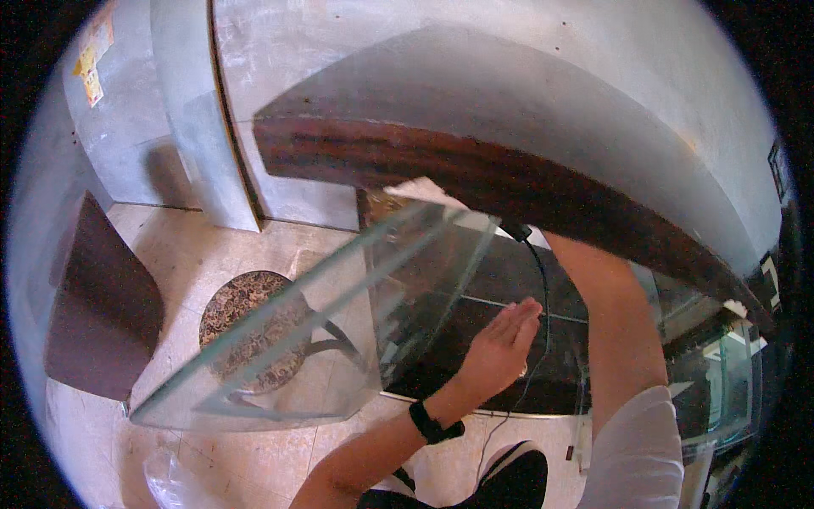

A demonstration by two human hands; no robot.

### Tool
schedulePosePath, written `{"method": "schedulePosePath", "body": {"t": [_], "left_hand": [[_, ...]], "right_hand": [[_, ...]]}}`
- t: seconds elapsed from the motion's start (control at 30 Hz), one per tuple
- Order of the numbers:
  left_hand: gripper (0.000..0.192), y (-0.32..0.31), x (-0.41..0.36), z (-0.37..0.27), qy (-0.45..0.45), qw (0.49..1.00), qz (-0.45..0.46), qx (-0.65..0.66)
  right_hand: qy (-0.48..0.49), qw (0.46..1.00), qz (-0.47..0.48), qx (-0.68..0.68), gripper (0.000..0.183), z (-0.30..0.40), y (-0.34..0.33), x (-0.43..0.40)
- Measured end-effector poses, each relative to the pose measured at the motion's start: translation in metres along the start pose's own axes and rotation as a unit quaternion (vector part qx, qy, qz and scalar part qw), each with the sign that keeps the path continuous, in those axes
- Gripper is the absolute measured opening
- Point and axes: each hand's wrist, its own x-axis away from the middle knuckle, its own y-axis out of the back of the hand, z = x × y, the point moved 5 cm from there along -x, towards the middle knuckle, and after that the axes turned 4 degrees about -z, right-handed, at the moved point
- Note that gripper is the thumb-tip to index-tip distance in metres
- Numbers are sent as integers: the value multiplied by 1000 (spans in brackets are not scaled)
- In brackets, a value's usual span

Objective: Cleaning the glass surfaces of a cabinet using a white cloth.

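Note:
My left hand [502, 350], with a black watch [435, 423] on its wrist, hovers with straight fingers and nothing visible in it. Close to its fingertips hangs a thin black cable [545, 299], running down from a black connector or adapter [516, 230]. My right forearm [610, 312] reaches up beneath a dark brown wood-look shelf [483, 168], which hides my right hand. To the left of my left hand, clear glass panels [280, 331] with greenish edges slant outward. A white piece [420, 189], perhaps paper or cloth, shows under the shelf's edge.
A round stool [238, 318] with a patterned seat stands behind the glass. At far left is a brown panel [108, 305]. Below my hands is a dark cabinet surface [458, 382]. More glass [731, 388] stands at right. Clear plastic [168, 477] lies on the tiled floor.

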Motion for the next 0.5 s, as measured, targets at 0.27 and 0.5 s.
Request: {"method": "schedulePosePath", "body": {"t": [0.27,0.5], "left_hand": [[36,2,14,10,11,999,25,-33],[55,-7,11,3,-10,996,35,-78]], "right_hand": [[10,994,62,-84,62,24,3,42],[-40,996,-64,43,62,-50,24,150]]}}
